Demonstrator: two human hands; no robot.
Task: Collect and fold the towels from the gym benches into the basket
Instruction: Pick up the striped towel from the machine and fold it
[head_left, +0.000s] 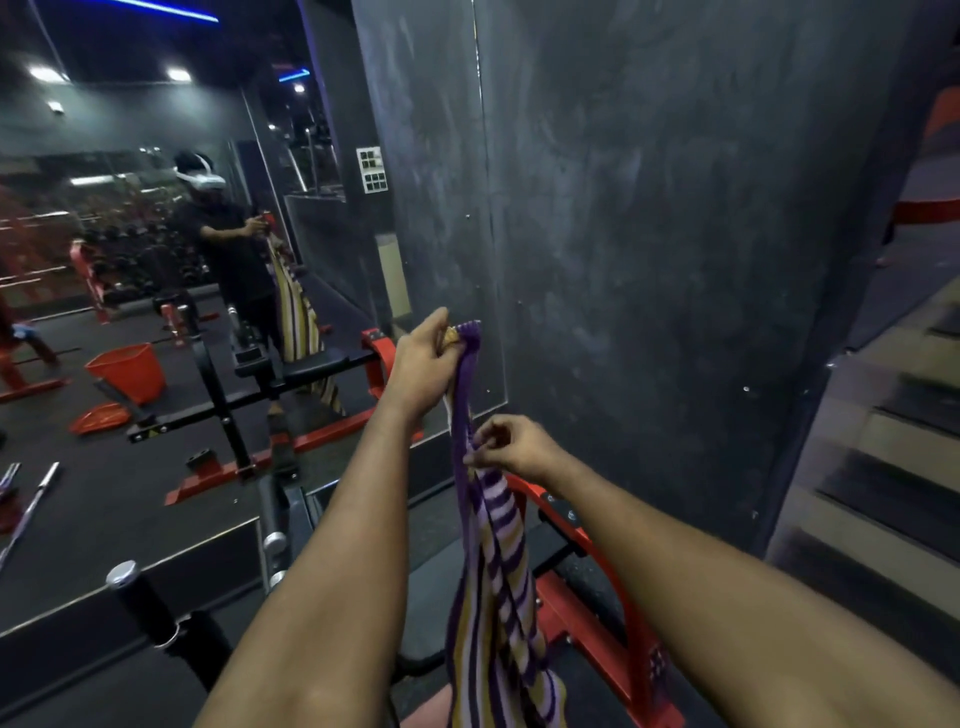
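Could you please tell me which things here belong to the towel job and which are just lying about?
Job: striped towel, gripped by left hand and pinched by right hand; orange basket, seen in the mirror.
Lying about: barbell; wall switch panel.

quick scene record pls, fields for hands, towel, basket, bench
left hand: grips the top end of the towel, raised
right hand: pinches the towel's edge lower down
towel: purple, white and yellow stripes, hanging bunched lengthwise, not folded
basket: orange, on the floor, seen only as a reflection in the mirror
bench: red frame, below the hanging towel
towel in basket: not yet
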